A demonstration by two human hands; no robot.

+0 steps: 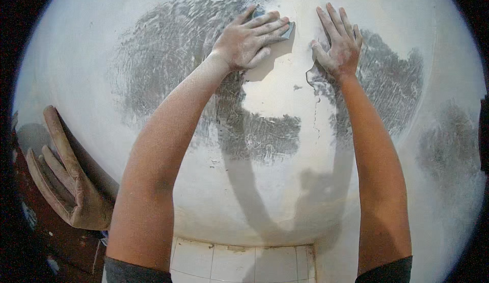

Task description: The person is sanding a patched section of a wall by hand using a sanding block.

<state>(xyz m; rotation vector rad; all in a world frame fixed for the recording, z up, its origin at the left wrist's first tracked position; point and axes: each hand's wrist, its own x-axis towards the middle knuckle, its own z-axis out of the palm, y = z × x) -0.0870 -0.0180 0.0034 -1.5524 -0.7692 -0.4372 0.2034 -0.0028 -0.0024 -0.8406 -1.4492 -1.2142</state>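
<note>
Coated in pale dust, my left hand lies spread over a thin blue-grey sheet, perhaps sandpaper, and holds it flat against the wall. Edges of the sheet show beside the fingertips and near the thumb side. My right hand, also dusty, rests with fingers apart on the wall to the right and holds nothing. Around both hands the wall bears dark grey rough patches beside smoother whitish areas, with a thin crack below the right hand.
A worn brown work glove stands out at the lower left, over a dark reddish surface. White tiles show at the foot of the wall. Shadows of the arms fall across the wall between them.
</note>
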